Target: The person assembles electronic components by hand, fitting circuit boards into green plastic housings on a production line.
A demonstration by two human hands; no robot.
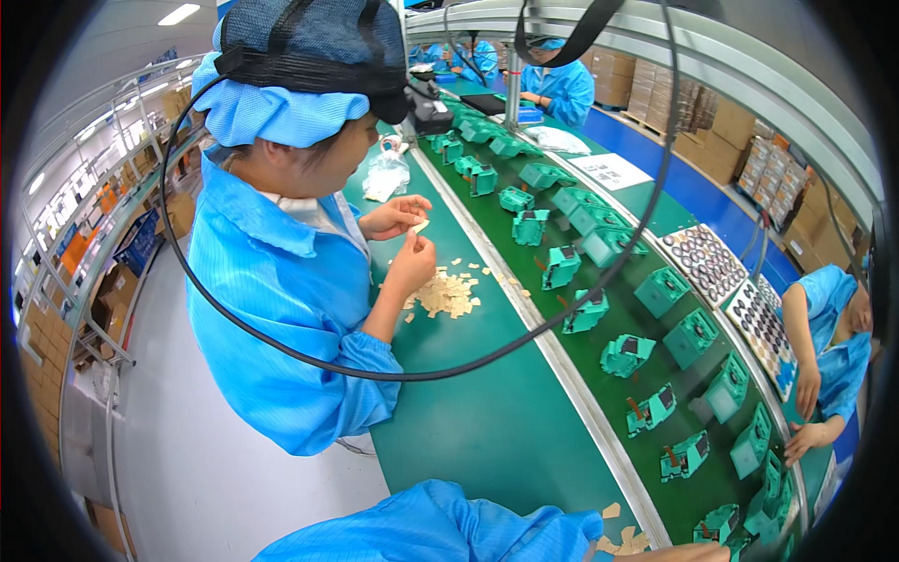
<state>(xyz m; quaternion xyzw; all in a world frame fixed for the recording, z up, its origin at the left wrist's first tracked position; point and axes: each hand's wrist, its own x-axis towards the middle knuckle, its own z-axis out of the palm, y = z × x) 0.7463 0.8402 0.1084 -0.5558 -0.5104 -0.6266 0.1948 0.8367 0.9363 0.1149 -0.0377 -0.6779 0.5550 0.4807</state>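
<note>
My left arm in a blue sleeve reaches across the lower edge toward the right. Only the upper part of my left hand shows, at the bottom edge; its fingers are cut off, so what they hold cannot be seen. Small cream-coloured flat pieces lie beside the wrist on the green table. Just past the hand, a green plastic housing rests on the green conveyor belt. My right hand is out of the picture.
A co-worker in a blue smock holds a small cream piece above a pile of such pieces. Green housings line the belt. Across it, another person's hand is near trays of round parts. A black cable loops overhead.
</note>
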